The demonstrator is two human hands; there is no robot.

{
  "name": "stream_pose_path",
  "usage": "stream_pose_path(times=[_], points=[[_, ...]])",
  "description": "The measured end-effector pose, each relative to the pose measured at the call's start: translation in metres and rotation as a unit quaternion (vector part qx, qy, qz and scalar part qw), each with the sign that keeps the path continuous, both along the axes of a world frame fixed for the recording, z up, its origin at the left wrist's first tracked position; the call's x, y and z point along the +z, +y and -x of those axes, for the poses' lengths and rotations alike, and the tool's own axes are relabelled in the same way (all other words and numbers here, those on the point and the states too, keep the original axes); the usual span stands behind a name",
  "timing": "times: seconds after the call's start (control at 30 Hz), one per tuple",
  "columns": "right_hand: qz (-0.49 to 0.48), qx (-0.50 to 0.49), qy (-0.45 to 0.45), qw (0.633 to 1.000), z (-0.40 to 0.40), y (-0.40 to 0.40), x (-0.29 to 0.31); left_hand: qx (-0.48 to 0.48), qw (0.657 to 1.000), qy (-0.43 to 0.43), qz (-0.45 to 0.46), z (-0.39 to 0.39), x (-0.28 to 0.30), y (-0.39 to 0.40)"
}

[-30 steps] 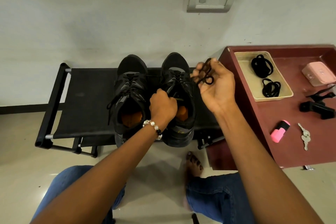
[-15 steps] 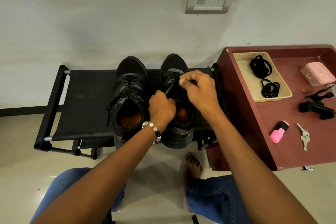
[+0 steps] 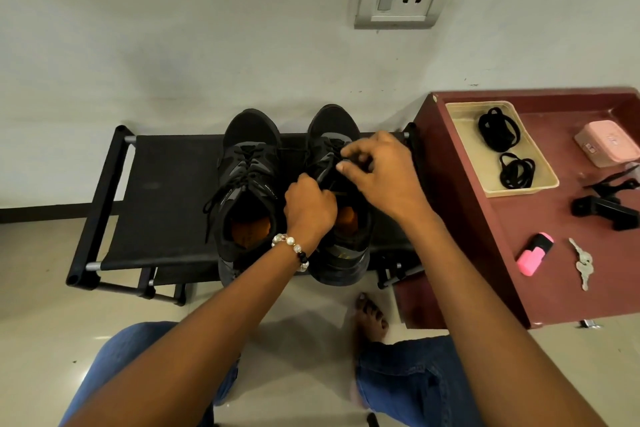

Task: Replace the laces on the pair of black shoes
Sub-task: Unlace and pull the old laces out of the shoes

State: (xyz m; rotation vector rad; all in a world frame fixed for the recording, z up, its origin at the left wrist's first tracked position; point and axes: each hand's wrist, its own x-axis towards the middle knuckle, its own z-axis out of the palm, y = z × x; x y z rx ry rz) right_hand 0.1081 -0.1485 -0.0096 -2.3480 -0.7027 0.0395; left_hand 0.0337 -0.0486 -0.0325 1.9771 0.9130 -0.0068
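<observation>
Now both hands over right shoe [image 3: 341, 243] at right end of black rack [image 3: 166, 191]. Left hand [image 3: 310, 208] fisted on shoe's collar edge. Right hand [image 3: 377, 173] pinches black lace [image 3: 346, 158] at eyelets, fingers curled. Left shoe [image 3: 247, 184] just beside, laced. Two lace bundles [image 3: 498, 128] in beige tray [image 3: 460, 135] at maroon table's [image 3: 519, 253] far-left corner.

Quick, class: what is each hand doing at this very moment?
Left hand: fingers curled, grips the right shoe at its opening.
Right hand: fingers curled, pinches that shoe's lace.
</observation>
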Motion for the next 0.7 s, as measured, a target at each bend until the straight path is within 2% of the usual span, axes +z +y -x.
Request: stream_pose_path(times=[0.07, 0.13, 0.23, 0.33, 0.43, 0.47, 0.53, 0.57, 0.6, 0.63, 0.7], points=[[0.103, 0.029, -0.046, 0.993, 0.006, 0.002, -0.002, 0.001, 1.0, -0.002, 0.004, 0.0, 0.0, 0.0], [0.127, 0.041, -0.07, 0.989, 0.013, 0.006, -0.003, 0.0, 1.0, 0.001, 0.002, 0.0, 0.001, 0.0], [0.052, -0.006, -0.028, 0.998, 0.013, 0.008, -0.003, -0.007, 1.0, -0.001, -0.001, 0.0, 0.003, -0.001], [-0.071, -0.115, 0.118, 0.984, 0.007, 0.008, -0.004, -0.013, 1.0, 0.006, 0.0, 0.001, 0.003, -0.001], [-0.17, -0.158, 0.257, 0.938, 0.008, 0.007, -0.001, -0.008, 1.0, 0.012, 0.009, 0.0, 0.003, 0.0], [-0.219, -0.172, 0.305, 0.911, 0.007, 0.006, 0.003, -0.006, 1.0, 0.012, 0.011, 0.0, 0.002, 0.0], [-0.339, -0.202, 0.41, 0.822, 0.001, -0.002, 0.018, 0.0, 1.0, 0.01, 0.015, 0.0, 0.001, 0.001], [-0.378, -0.207, 0.434, 0.791, -0.004, -0.008, 0.024, 0.002, 1.0, 0.009, 0.014, 0.0, 0.001, 0.001], [-0.385, -0.209, 0.435, 0.787, -0.007, -0.014, 0.026, 0.0, 1.0, 0.006, 0.013, 0.001, 0.001, 0.001], [-0.359, -0.211, 0.42, 0.807, -0.009, -0.018, 0.027, -0.003, 1.0, 0.005, 0.013, 0.001, 0.0, 0.001], [-0.225, -0.211, 0.362, 0.88, -0.008, -0.022, 0.02, -0.004, 1.0, 0.008, 0.011, 0.0, 0.0, 0.002]])
